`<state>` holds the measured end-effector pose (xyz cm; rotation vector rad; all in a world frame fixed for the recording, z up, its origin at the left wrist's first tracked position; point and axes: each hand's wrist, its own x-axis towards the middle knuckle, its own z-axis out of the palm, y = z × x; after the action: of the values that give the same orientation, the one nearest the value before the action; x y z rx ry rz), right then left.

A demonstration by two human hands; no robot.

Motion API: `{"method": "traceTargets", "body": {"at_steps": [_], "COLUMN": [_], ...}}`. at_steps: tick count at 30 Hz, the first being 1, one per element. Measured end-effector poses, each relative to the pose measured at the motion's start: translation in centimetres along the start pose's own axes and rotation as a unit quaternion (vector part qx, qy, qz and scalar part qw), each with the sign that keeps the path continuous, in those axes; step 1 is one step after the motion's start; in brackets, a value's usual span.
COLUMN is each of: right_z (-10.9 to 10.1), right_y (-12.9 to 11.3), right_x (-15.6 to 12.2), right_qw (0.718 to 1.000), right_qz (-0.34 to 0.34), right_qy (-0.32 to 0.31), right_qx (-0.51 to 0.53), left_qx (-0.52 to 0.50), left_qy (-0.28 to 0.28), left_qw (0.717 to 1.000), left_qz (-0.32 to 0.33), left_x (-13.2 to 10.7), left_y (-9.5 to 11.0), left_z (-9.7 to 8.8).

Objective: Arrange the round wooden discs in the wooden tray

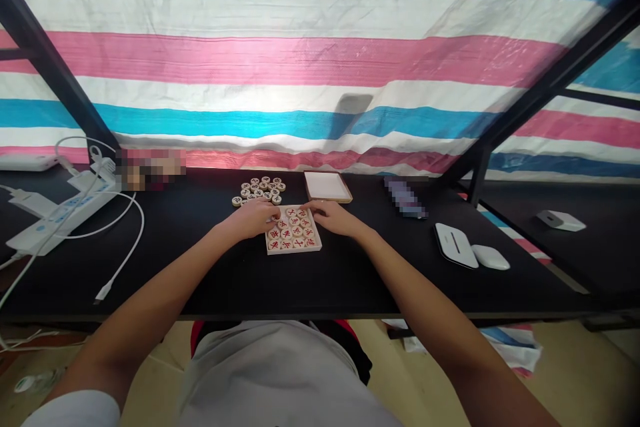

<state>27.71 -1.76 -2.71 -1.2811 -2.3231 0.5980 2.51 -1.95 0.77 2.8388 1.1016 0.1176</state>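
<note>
A shallow white box (294, 252) lies on the black table, holding rows of round xiangqi pieces (297, 231) with red characters. My left hand (254, 219) is over its far left corner, fingers curled and pinched on what looks like a xiangqi piece, mostly covered by the fingers. At the far right corner, my right hand (334, 217) has its index finger reaching to a piece and its thumb apart, by the box's edge. Behind the box, several xiangqi pieces with dark characters (257, 189) lie loose in a cluster, partly hidden by my left hand.
A box lid (328, 187) rests behind my right hand. Further right are a blurred purple item (405, 197), a white flat device (456, 245) and a white mouse-like object (491, 257). A power strip (65, 212) with white cables (125, 260) spreads over the left side.
</note>
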Motion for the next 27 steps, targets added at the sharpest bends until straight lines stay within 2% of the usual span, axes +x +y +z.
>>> {"method": "traceTargets", "body": {"at_steps": [6,10,15,21,24,27], "right_z": [-0.1,0.0,-0.1,-0.2,-0.1,-0.1], "right_y": [-0.3,-0.2,-0.1,-0.3,-0.2,0.0], "right_x": [0.0,0.0,0.0,0.0,0.0,0.0], "right_qw": [1.0,1.0,1.0,1.0,1.0,1.0], "right_qz": [0.002,-0.001,-0.001,0.0,0.003,-0.004], "right_qy": [0.0,-0.003,-0.004,-0.003,-0.005,-0.003], "right_qx": [-0.01,-0.011,-0.003,0.001,-0.003,-0.004], "left_qx": [0.023,0.013,-0.034,-0.043,-0.033,-0.01], "left_qy": [0.036,0.056,-0.028,-0.109,-0.115,-0.099], "left_qw": [0.999,0.998,0.994,0.981,0.98,0.981], "left_qz": [0.019,-0.028,-0.103,-0.154,-0.161,-0.169], "left_x": [0.1,-0.5,-1.5,-1.8,-1.6,-1.4], "left_y": [-0.3,-0.9,-1.9,-2.6,-2.4,-2.4], "left_z": [0.1,-1.1,-3.0,-2.9,-2.8,-2.6]}}
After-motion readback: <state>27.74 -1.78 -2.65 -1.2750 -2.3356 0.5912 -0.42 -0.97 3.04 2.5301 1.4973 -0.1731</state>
